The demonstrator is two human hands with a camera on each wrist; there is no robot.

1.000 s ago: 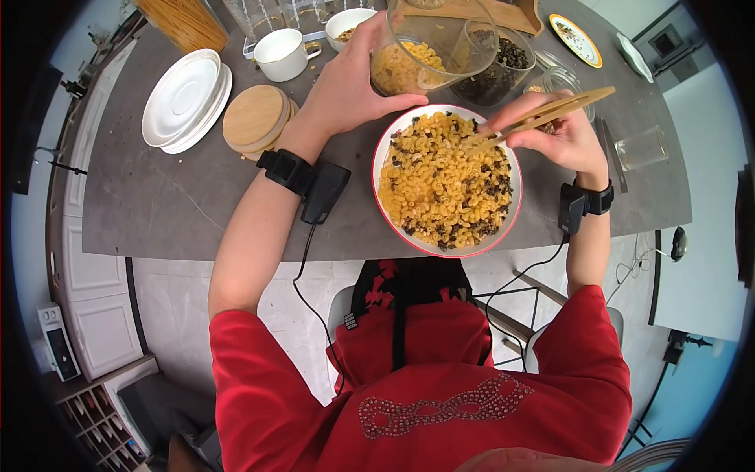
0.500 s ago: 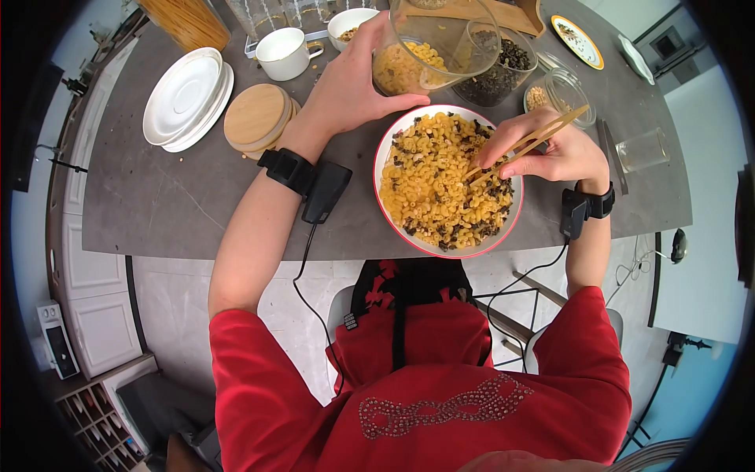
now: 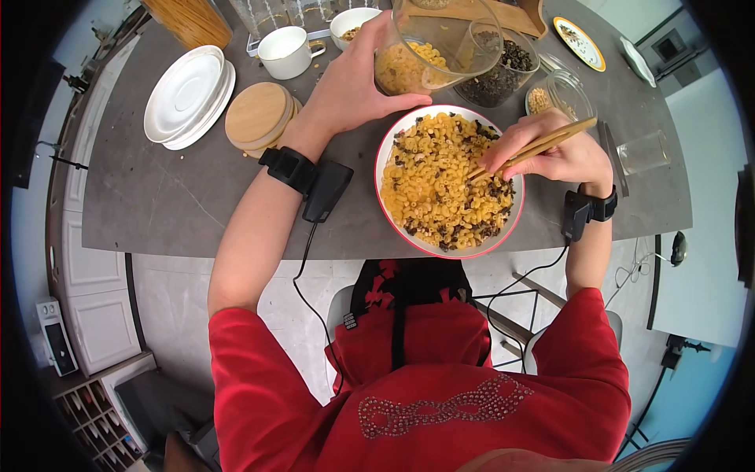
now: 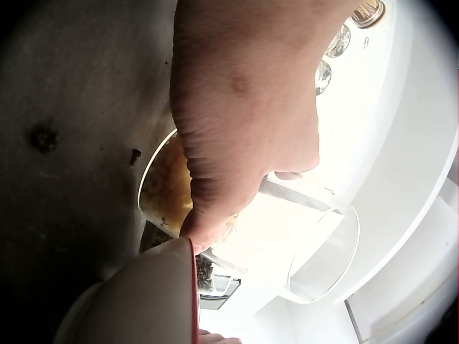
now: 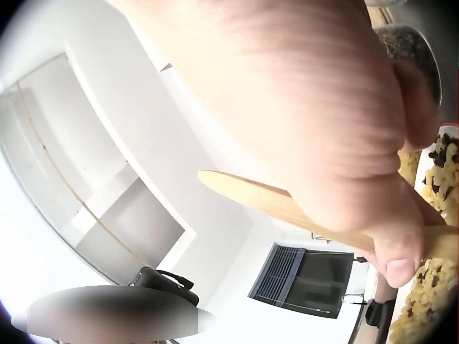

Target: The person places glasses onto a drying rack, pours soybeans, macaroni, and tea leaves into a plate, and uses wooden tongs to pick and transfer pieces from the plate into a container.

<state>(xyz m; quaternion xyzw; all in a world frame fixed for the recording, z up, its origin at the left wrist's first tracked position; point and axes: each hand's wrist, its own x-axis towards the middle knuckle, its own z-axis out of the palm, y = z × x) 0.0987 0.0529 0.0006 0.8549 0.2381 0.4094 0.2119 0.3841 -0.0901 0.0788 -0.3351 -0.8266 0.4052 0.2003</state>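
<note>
My left hand (image 3: 350, 82) grips a clear glass jar (image 3: 473, 59) tilted on its side, its thumb near the bowl's far rim. Yellow macaroni (image 3: 410, 69) lies inside the jar. In my right hand (image 3: 554, 149) is a pair of wooden tongs (image 3: 562, 135), pinched between thumb and fingers, arms close together. Their tips are down in the macaroni and dark bits filling a white red-rimmed bowl (image 3: 383, 193). The right wrist view shows the tongs' rounded end (image 5: 222, 183) sticking out behind the hand. In the left wrist view the thumb hides part of the jar.
A jar of dark bits (image 3: 503, 79) and a jar of pale grains (image 3: 574, 94) stand beyond the bowl. At left are wooden lids (image 3: 255, 114), stacked white plates (image 3: 182, 90) and a white cup (image 3: 283, 53). A knife (image 3: 612, 157) and an empty glass (image 3: 645, 152) lie at right.
My right hand has come nearer me, and the tongs' tips have moved down within the bowl. The tongs' arms have drawn together. My left hand and its jar stay nearly still.
</note>
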